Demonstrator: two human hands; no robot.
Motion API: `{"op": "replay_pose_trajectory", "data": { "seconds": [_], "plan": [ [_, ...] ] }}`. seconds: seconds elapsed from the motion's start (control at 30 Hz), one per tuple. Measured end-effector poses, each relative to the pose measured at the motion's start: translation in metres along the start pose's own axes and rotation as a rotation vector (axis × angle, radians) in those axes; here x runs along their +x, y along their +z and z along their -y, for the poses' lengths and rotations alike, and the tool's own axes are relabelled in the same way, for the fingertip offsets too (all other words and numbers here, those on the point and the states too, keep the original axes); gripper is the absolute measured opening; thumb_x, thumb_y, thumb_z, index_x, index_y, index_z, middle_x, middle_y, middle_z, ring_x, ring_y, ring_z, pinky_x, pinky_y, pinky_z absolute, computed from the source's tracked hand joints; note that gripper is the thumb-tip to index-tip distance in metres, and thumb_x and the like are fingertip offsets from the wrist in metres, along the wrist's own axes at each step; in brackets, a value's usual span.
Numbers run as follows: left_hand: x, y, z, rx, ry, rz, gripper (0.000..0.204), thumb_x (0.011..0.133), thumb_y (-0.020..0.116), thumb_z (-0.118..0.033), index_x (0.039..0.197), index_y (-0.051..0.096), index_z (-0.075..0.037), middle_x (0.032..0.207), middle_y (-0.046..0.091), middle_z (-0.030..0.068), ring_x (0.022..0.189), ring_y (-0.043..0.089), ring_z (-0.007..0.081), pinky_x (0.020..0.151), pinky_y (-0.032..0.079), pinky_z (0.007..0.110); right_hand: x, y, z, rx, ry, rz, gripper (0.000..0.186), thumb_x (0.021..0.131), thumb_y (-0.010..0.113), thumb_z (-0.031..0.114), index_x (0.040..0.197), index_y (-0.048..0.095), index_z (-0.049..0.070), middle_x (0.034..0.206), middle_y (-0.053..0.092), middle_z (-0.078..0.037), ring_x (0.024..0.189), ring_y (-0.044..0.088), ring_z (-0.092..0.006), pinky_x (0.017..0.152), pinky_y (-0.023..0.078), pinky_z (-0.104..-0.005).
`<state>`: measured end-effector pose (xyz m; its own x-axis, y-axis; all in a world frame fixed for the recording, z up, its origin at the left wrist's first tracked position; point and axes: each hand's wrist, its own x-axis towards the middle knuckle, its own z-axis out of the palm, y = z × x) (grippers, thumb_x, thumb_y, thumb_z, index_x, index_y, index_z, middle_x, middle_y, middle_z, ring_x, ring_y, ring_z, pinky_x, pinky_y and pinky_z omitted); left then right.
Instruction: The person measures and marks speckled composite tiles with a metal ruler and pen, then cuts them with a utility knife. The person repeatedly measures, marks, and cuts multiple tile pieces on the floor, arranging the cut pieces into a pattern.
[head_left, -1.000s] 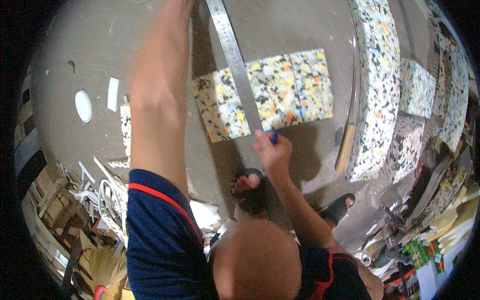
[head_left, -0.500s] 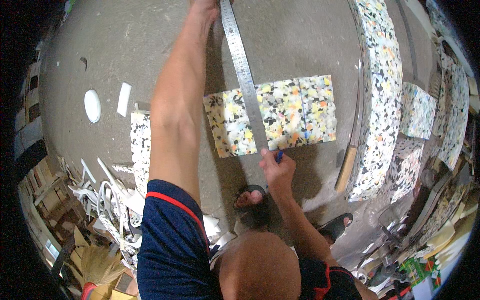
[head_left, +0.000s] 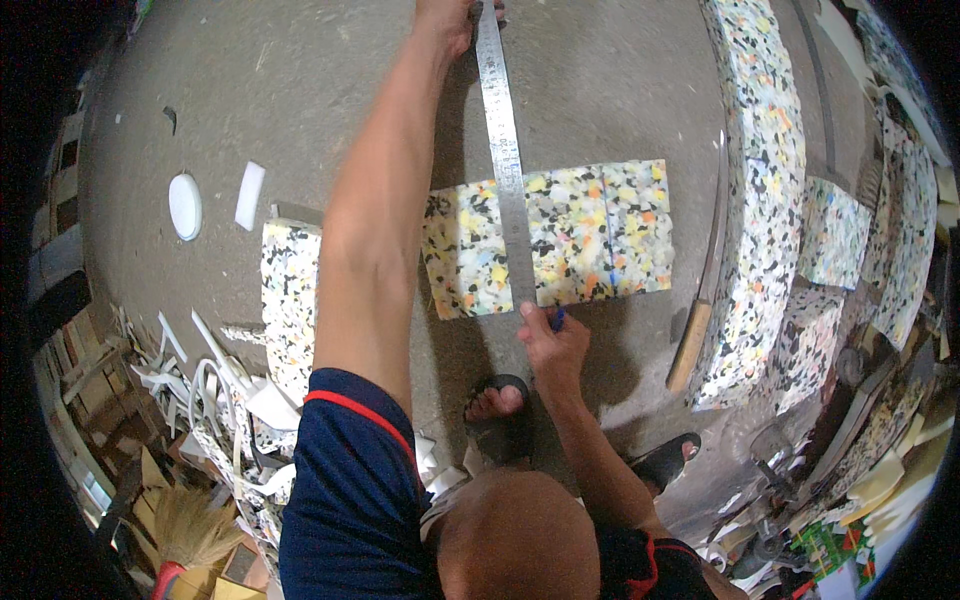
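A speckled foam sheet (head_left: 570, 240) lies on the floor, with a blue line drawn across its right part. Over it, far to near, runs a long metal ruler (head_left: 505, 140). At the top edge of the picture, my left hand (head_left: 448, 25) grips the ruler's far end, its fingers partly cut off. My right hand (head_left: 558, 348) is at the near end, thumb tip against the ruler by the foam's near edge. A blue pen (head_left: 558, 319) is held in the same hand, mostly hidden by the fingers.
A long knife with a wooden handle (head_left: 689, 346) lies right of the sheet, beside a thick speckled foam slab (head_left: 757, 200). At left are another foam block (head_left: 290, 300), a white oval piece (head_left: 185, 207), white scraps (head_left: 215, 385) and a straw broom (head_left: 195, 525).
My left hand has moved right with the ruler's far end, so the ruler stands straighter across the sheet. My right hand stays at the near end with the pen.
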<state>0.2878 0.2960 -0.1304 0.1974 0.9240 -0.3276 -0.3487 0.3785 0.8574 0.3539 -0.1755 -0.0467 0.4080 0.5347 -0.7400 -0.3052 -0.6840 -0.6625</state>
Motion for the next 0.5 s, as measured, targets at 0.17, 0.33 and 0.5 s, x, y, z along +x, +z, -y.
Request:
{"op": "replay_pose_trajectory", "data": {
  "seconds": [0.17,0.33,0.5],
  "plan": [
    [-0.056,0.009,0.008,0.063,-0.061,0.003,0.026,0.095,0.057,0.004,0.109,0.037,-0.005,0.096,0.066,0.0256,0.081,0.072,0.0366,0.062,0.064,0.053,0.003,0.002,-0.002,-0.098,-0.002,-0.029,0.034,0.090,0.076,0.031,0.072,0.070,0.002,0.060,0.065,-0.003,0.054,0.055,-0.0108,0.055,0.044,-0.0297],
    [-0.089,0.036,-0.004,0.141,0.014,-0.235,0.027,0.092,0.064,0.001,0.104,0.041,-0.007,0.083,0.062,0.0137,0.064,0.067,0.0282,0.053,0.059,0.044,-0.003,0.001,0.010,-0.218,0.001,0.052,0.031,0.087,0.082,0.029,0.078,0.068,0.003,0.067,0.063,0.000,0.062,0.055,-0.0087,0.058,0.045,-0.0274],
    [-0.132,-0.035,-0.084,0.514,0.220,-0.375,0.027,0.083,0.079,-0.014,0.091,0.053,-0.007,0.071,0.059,0.0045,0.056,0.057,0.0162,0.047,0.044,0.033,-0.034,-0.047,0.028,-0.423,-0.234,0.154,0.042,0.083,0.084,0.034,0.107,0.066,0.003,0.083,0.068,-0.007,0.074,0.063,-0.0156,0.069,0.053,-0.0340]
  ]
}}
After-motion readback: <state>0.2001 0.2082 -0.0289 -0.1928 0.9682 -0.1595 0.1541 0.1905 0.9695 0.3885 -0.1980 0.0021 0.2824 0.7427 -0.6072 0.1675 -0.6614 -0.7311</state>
